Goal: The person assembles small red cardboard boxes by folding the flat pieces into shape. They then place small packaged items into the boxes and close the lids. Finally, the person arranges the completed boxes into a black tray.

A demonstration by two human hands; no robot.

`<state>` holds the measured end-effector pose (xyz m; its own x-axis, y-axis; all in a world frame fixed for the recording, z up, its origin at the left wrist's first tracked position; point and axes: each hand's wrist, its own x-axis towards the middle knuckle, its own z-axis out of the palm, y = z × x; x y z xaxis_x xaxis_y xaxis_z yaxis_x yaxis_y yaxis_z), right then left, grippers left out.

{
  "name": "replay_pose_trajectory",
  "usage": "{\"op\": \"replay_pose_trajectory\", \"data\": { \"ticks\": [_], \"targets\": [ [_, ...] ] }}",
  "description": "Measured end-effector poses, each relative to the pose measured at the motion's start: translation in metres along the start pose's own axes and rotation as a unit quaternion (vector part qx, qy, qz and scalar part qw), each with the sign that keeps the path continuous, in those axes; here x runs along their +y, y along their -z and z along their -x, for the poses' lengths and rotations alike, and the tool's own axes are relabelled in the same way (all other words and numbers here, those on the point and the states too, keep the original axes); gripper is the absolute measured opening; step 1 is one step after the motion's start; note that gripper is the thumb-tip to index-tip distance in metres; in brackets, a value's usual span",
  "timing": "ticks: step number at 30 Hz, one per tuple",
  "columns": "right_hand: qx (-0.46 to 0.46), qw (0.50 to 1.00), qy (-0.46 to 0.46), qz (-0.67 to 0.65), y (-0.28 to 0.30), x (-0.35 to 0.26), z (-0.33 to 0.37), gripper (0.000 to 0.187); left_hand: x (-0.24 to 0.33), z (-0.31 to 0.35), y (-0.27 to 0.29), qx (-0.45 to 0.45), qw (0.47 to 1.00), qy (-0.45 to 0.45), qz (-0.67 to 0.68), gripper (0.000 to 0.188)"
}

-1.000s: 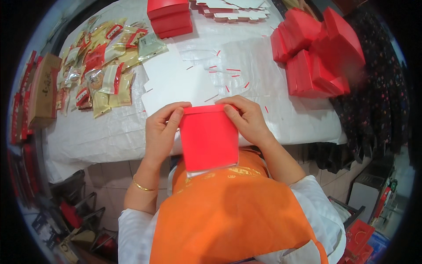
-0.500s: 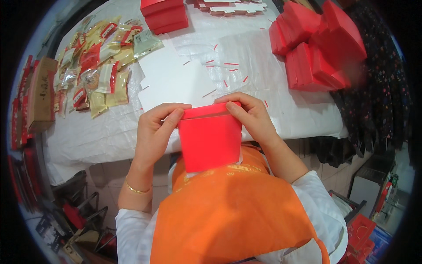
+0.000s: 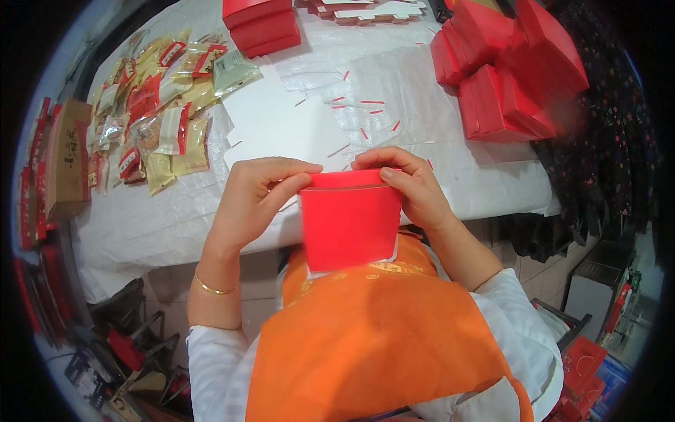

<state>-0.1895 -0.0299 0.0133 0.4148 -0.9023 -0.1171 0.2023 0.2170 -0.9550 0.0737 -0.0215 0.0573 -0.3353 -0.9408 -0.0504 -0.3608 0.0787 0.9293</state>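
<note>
Between my two hands is a red cardboard box [image 3: 350,226], held in front of the orange apron at the table's near edge. A flap along its far edge stands folded up, with a narrow dark gap below it. My left hand [image 3: 271,190] pinches the far left corner, thumb on the near side. At the far right corner my right hand [image 3: 406,183] grips with thumb and fingers. A white edge of the card shows under the box's near side. Just beyond the hands lie flat white card sheets [image 3: 281,126].
Wrapped snack packets [image 3: 151,105] are heaped at the left, beside a brown carton [image 3: 68,162]. Red boxes [image 3: 261,28] are stacked at the back, more red boxes [image 3: 503,77] at the right. Thin red strips [image 3: 373,103] lie scattered on the white-covered table [image 3: 485,176].
The box and both hands have shifted slightly right in the view. Both hands keep their hold at its far corners. The flap looks slightly taller than before.
</note>
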Motion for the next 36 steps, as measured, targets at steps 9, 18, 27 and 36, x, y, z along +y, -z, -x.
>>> {"op": "replay_pose_trajectory", "data": {
  "ticks": [9,18,27,36],
  "targets": [
    [-0.013,0.997,0.031,0.075,0.007,0.006,0.004,0.032,-0.012,0.009,-0.030,0.060,0.996,-0.016,0.058,0.025],
    [-0.068,0.986,0.066,0.138,0.027,0.006,0.001,0.031,-0.010,0.013,-0.055,0.094,0.994,-0.047,0.025,0.038],
    [-0.081,0.966,0.137,0.205,0.022,0.008,0.004,0.033,-0.029,0.013,-0.060,0.092,0.991,-0.030,0.092,0.028],
    [-0.134,0.938,0.100,0.305,0.011,-0.002,0.006,0.034,-0.063,0.017,-0.095,0.172,0.945,-0.037,0.277,0.018]
  ]
}}
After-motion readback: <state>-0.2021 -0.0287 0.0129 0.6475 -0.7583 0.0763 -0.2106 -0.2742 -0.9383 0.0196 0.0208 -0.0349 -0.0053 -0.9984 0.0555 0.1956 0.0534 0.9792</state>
